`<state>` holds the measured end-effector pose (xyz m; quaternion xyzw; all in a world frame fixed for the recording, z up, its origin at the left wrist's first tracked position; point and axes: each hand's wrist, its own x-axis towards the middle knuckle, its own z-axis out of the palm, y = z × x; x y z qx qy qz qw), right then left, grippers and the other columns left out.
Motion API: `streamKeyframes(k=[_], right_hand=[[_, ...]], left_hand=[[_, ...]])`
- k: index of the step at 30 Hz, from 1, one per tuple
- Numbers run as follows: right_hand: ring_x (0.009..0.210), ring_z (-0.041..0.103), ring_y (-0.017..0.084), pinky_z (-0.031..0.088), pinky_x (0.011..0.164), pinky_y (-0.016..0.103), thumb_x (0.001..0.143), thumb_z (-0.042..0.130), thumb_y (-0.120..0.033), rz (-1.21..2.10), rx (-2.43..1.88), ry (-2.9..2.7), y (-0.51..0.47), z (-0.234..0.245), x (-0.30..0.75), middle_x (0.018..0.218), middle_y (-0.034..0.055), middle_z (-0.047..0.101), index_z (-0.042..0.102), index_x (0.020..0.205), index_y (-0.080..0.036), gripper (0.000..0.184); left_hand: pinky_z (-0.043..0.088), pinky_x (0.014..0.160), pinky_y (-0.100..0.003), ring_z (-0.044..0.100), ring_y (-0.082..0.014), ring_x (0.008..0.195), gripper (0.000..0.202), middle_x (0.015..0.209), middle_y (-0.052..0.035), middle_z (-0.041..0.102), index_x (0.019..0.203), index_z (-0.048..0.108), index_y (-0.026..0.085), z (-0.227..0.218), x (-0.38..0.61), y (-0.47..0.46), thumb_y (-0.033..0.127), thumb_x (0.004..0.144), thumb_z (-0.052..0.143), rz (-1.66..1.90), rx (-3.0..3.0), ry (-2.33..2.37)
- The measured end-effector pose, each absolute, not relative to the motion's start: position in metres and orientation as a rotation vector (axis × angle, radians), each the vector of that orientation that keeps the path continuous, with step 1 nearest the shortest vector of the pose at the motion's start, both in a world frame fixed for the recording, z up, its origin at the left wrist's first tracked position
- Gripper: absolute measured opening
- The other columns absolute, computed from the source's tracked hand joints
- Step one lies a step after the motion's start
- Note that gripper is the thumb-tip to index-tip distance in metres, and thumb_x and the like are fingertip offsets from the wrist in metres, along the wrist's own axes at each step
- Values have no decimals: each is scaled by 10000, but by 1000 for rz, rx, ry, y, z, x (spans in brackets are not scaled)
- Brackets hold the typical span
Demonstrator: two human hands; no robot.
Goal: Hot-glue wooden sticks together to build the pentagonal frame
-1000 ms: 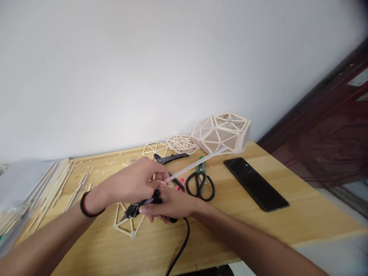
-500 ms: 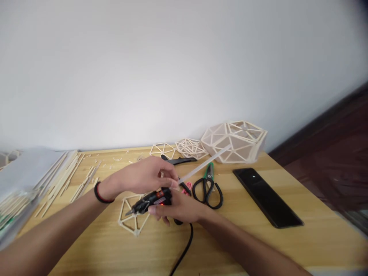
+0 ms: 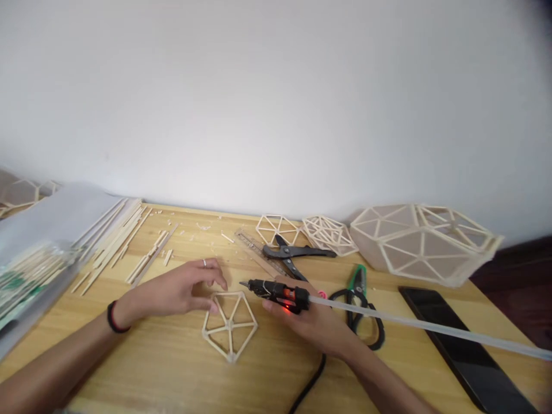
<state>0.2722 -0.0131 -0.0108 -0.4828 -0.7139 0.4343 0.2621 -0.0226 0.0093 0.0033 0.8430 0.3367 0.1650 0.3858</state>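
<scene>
My right hand (image 3: 308, 325) is wrapped round a black hot glue gun (image 3: 276, 292) whose red light glows. Its nozzle points left, and a long clear glue stick (image 3: 401, 319) sticks out of its back end. My left hand (image 3: 194, 287), wearing a ring, is open with thumb and fingers apart at the upper left edge of a small wooden stick frame (image 3: 230, 326). That frame lies flat on the table, a five-sided outline with spokes meeting at a centre joint. Whether the left fingertips touch it, I cannot tell. The nozzle is above and right of the frame's top corner.
Behind lie pliers (image 3: 297, 252), a ruler (image 3: 254, 244), stick frames (image 3: 330, 233) and a large covered stick structure (image 3: 422, 241). Green-tipped scissors (image 3: 357, 293) and a black phone (image 3: 457, 345) are at right. Loose sticks (image 3: 112, 241) and a bag of sticks (image 3: 30, 282) lie left.
My left hand has left the glue stick and moved down to the frame, opening. The glue gun has shifted right, its stick now pointing to the right. The view has also turned.
</scene>
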Motion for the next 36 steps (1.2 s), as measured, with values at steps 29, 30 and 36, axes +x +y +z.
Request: streamKeyframes(k=[29, 30, 36], right_hand=[[787, 709, 289, 612, 624, 357, 811, 736, -581, 921, -1668, -1703, -20, -41, 293, 897, 87, 760, 740, 1018, -245, 395], [731, 690, 274, 592, 582, 347, 818, 735, -552, 974, -1624, -1783, -19, -37, 293, 829, 65, 742, 737, 950, -257, 323], [610, 584, 213, 492, 556, 318, 903, 642, -461, 1060, -1474, -1997, -16, -18, 282, 653, 7, 597, 607, 711, -260, 280]], left_hand=[[376, 545, -244, 497, -111, 543, 269, 664, 40, 511, 814, 504, 198, -7, -21, -8, 184, 1062, 398, 725, 2391, 1132], [369, 536, -242, 488, -107, 530, 266, 657, 44, 501, 819, 504, 199, -6, -20, -9, 183, 1062, 397, 740, 2414, 1131], [374, 525, -240, 495, -107, 515, 266, 657, 43, 520, 829, 506, 204, -5, -16, -14, 193, 1068, 390, 758, 2511, 1117]])
